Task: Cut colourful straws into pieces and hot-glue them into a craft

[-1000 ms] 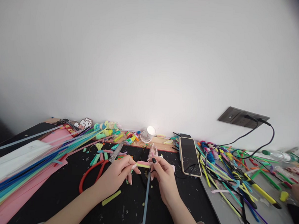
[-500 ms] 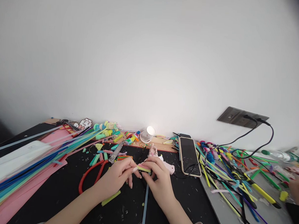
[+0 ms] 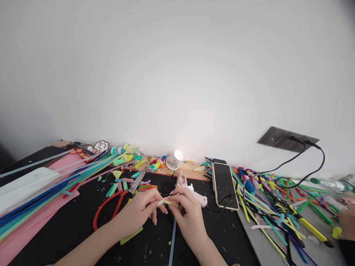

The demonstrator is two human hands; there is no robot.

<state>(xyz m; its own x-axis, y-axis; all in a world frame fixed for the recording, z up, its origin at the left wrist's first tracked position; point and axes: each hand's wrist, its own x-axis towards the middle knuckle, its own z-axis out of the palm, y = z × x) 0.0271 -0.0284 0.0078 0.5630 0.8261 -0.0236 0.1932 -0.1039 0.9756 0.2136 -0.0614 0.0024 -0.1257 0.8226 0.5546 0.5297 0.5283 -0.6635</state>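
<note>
My left hand and my right hand meet over the black mat, both pinching a short pink and yellow-green pipe cleaner piece between their fingertips. A long grey-blue pipe cleaner lies on the mat under my right hand. Red-handled scissors lie just left of my left hand. A yellow-green offcut rests below my left wrist. A pale pink glue gun lies just behind my right hand.
Long pipe cleaners fan over pink sheets at the left. A phone lies right of the hands, with a tangle of coloured pipe cleaners and black cables beyond. Another person's hand is at the right edge. A lit paper cup stands by the wall.
My right hand moved left and down onto the short piece, closing against my left fingers. The other person's hand at the right edge came further into view.
</note>
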